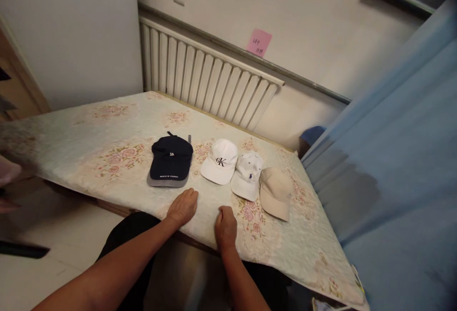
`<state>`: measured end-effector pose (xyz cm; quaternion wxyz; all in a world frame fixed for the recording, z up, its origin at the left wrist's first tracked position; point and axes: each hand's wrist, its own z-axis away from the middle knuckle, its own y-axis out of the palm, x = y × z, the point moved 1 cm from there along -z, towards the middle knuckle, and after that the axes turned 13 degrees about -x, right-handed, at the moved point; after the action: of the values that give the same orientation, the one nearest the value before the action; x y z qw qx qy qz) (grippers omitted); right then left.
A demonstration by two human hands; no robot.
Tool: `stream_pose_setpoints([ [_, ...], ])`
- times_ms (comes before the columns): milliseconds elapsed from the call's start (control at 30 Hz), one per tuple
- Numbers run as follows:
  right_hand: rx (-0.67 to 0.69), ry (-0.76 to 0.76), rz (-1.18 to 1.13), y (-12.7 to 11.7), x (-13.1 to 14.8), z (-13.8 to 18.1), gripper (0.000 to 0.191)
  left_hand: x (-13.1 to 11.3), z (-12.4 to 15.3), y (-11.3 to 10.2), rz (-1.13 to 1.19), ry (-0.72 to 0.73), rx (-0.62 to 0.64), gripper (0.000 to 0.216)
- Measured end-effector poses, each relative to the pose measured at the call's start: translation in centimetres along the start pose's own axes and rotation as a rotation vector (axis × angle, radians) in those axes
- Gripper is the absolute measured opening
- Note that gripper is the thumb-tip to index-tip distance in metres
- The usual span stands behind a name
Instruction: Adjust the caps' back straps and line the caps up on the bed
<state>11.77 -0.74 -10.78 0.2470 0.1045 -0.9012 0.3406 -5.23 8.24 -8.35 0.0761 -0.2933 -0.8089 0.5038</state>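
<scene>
Both hands are curled into loose fists on the floral cover (pixel 135 194), holding nothing. The dark navy cap (pixel 172 163) lies just beyond the left hand (pixel 183 207), its grey-edged brim facing the person, small white lettering on crown and brim. Beyond the right hand (pixel 226 231), and to its right, three caps sit close side by side: a white cap (pixel 222 156) with black letters, an off-white cap (pixel 245 185) bearing a small dark emblem, and a plain-looking beige cap (pixel 275 189).
</scene>
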Motion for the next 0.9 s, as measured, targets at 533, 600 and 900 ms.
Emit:
stream_pose_setpoints([
  [533,-0.003,0.01,-0.01,0.03,-0.06,0.09,0.027,-0.02,-0.02,-0.2,0.018,0.0,-0.001,0.019],
  [600,-0.004,0.008,-0.003,0.09,-0.13,0.09,0.027,-0.02,-0.02,-0.25,0.02,0.001,-0.001,0.019],
  [900,-0.013,-0.016,0.025,0.23,-0.13,0.15,0.026,0.1,0.17,-0.17,0.038,-0.008,-0.01,0.02],
])
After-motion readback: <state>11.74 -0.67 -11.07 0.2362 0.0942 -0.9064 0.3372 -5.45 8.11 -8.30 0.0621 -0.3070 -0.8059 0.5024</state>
